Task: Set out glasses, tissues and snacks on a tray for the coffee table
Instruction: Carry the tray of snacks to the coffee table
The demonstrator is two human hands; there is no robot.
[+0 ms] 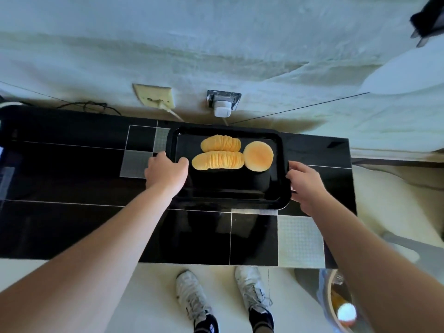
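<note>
The black tiled worktop (pixel 72 179) fills the middle of the view, its far edge against a pale wall. On it, toward one o'clock from centre, sits the black tray (pixel 230 188). The left hand (pixel 165 170) has its grip on the tray's nine o'clock rim, thumb curled over the edge; the right hand (pixel 305 182) grips the three o'clock rim likewise. Two fanned rows of crisps (pixel 219 152) lie in the tray's twelve o'clock half, with a round stack of crisps (pixel 258 155) just beside them at three o'clock.
</note>
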